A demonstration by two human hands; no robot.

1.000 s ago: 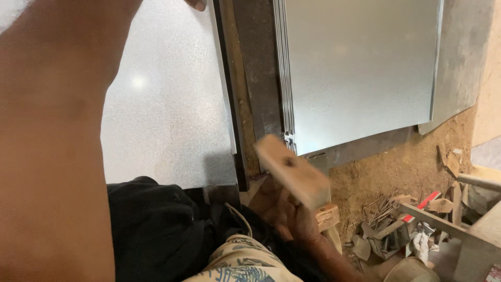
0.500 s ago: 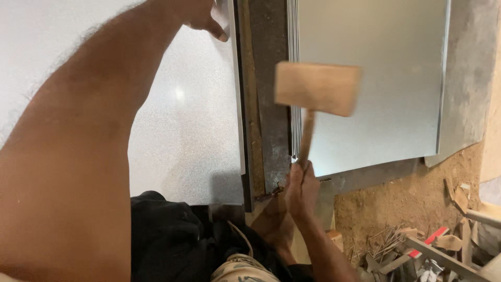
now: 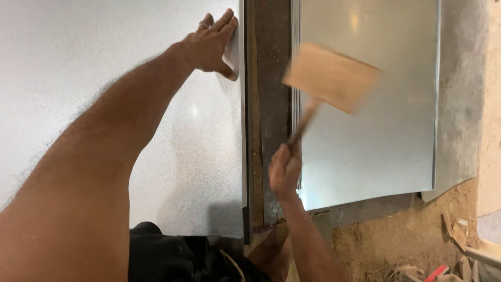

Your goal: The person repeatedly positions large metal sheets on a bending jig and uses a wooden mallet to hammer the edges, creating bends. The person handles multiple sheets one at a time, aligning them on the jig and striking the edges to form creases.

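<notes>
The big speckled grey metal sheet (image 3: 104, 78) lies flat under my left arm, its right edge along the dark rusty iron bar (image 3: 269, 130), with a second, shinier sheet of grey metal (image 3: 376, 141) beyond the bar on the right. My pale wooden mallet with its blocky head (image 3: 330, 77) is up in the air above the bar and blurred. As I judge it, the danger is my own left hand (image 3: 211, 44): it sits just beside the edge where the head would land, and a crooked blow could catch the thumb or dent the sheet. That hand is spread flat, fingers (image 3: 225, 21) stretched open, pressing the sheet's edge. My right hand (image 3: 284, 169) is closed tight round the low end of the mallet's thin handle.
</notes>
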